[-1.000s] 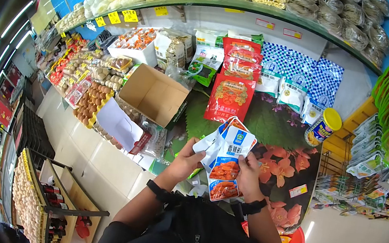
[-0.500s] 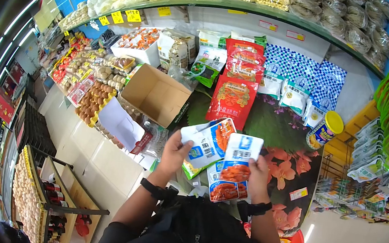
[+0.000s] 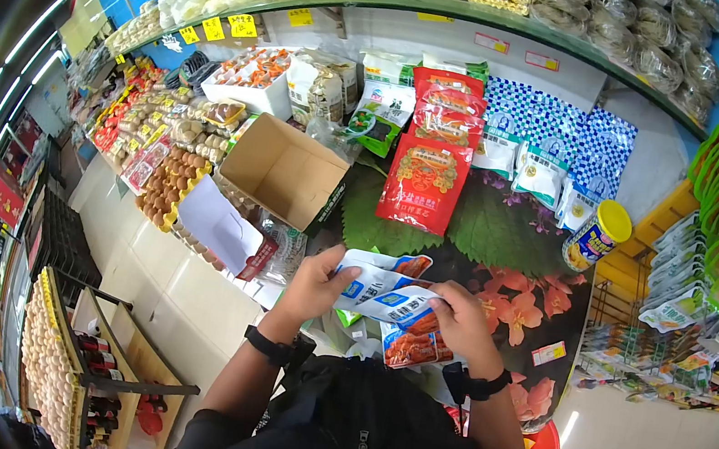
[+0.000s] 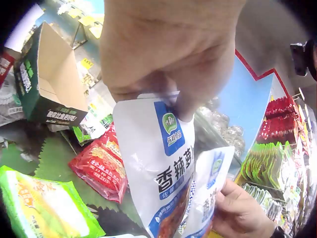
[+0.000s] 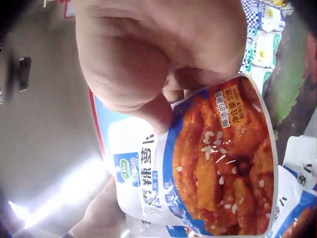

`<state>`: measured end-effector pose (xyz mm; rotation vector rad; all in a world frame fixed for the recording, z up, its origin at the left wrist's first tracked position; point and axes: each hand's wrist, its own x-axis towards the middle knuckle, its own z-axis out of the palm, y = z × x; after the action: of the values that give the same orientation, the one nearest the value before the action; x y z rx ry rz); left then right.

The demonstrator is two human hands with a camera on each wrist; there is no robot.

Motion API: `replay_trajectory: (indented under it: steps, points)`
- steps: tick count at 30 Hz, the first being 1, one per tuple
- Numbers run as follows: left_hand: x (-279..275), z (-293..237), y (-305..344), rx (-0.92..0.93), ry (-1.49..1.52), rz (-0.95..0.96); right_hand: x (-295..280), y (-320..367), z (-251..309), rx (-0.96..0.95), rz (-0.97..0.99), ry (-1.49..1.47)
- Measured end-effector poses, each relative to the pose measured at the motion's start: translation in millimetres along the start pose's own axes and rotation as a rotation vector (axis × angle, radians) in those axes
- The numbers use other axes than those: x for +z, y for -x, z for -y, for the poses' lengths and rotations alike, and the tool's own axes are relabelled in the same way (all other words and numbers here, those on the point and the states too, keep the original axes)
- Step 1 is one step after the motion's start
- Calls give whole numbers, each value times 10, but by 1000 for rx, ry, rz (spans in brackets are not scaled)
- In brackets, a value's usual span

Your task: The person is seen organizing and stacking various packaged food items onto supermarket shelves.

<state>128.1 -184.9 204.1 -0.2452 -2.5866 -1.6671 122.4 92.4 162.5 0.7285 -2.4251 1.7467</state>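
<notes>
Head view: half a second ago the left hand [image 3: 314,283] held one pouch apart and upright. Now the white-and-blue glossy plastic snack pouches [image 3: 386,297] are gathered between both hands, low over the flower-printed counter [image 3: 540,314], near the open brown cardboard box [image 3: 284,173]. Judged: the bundle is being squared up. Its long axis runs side to side, white tops toward the left hand and pictured ends toward the right hand [image 3: 457,316]. Left wrist view: the left hand [image 4: 168,49] has curled fingers pinching the top edge of one of the pouches [image 4: 158,168]. Right wrist view: the right hand [image 5: 158,64] has curled fingers, thumb pressed on the picture face [image 5: 213,163].
</notes>
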Motion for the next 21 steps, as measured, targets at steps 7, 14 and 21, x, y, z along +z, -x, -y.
replay_trajectory:
  steps: [7, 14, 21]
  points:
    - [56, -125, 81, -17, -79, 83, 151, -66, 152, -192, -123, 225]
    - [158, -89, 136, -39, 105, 160, 223, -34, 161, -260, -57, 247]
    - [202, -109, 182, -1, -18, 251, 206, 86, 115, -104, 49, 107]
